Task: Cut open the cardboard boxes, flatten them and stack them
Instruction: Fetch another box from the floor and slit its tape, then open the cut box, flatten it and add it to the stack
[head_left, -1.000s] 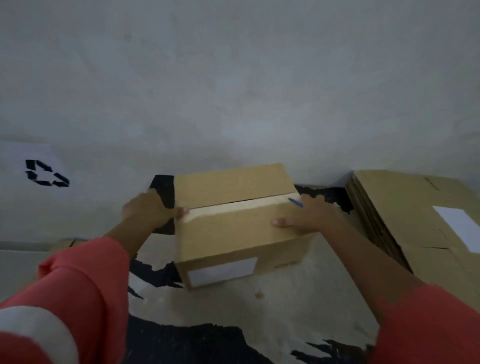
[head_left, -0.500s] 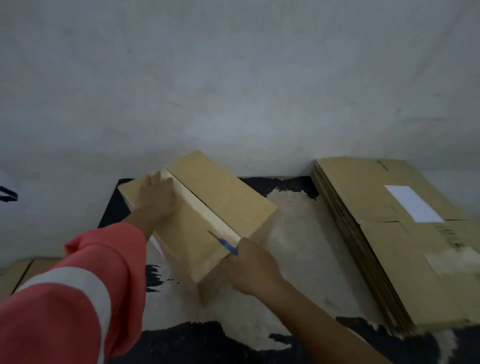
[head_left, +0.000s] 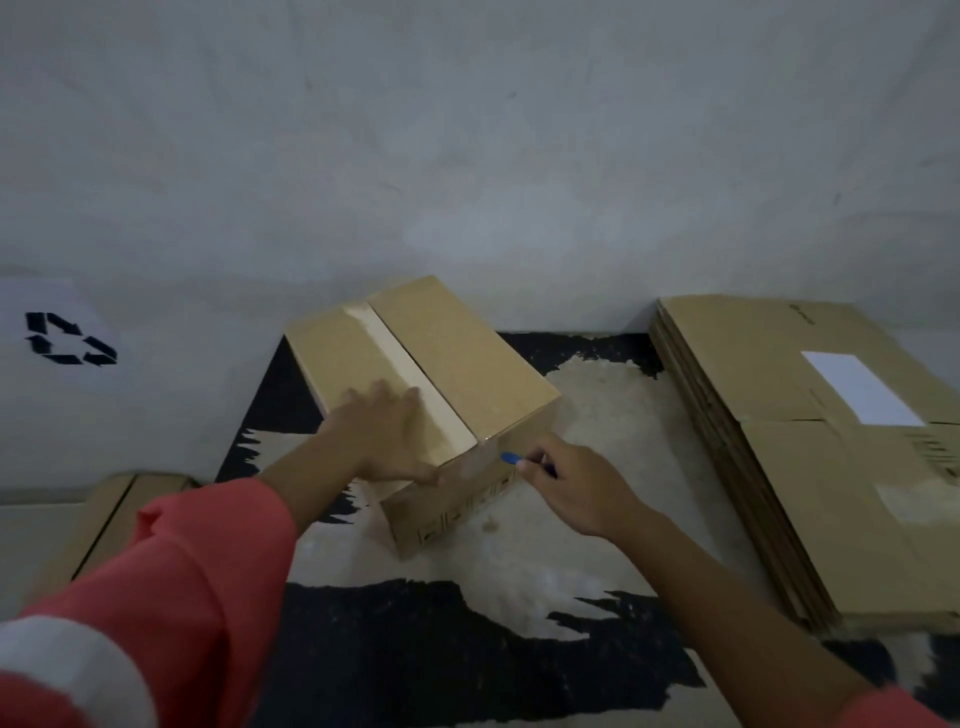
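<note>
Cutting step. Sealed box (head_left: 457, 364) centre frame. My left grip (head_left: 384, 431) lies flat, fingers straight, on its top; right grip (head_left: 571, 483) pinches blue cutter (head_left: 510, 458) at near edge. Next, likely: slit tape seam (head_left: 402, 364).

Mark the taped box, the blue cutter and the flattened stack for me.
taped box (head_left: 467, 364): head view, on its right top flap.
blue cutter (head_left: 509, 458): head view, on the blue tip by the box's near edge.
flattened stack (head_left: 810, 493): head view, on bare cardboard of the top sheet.
</note>
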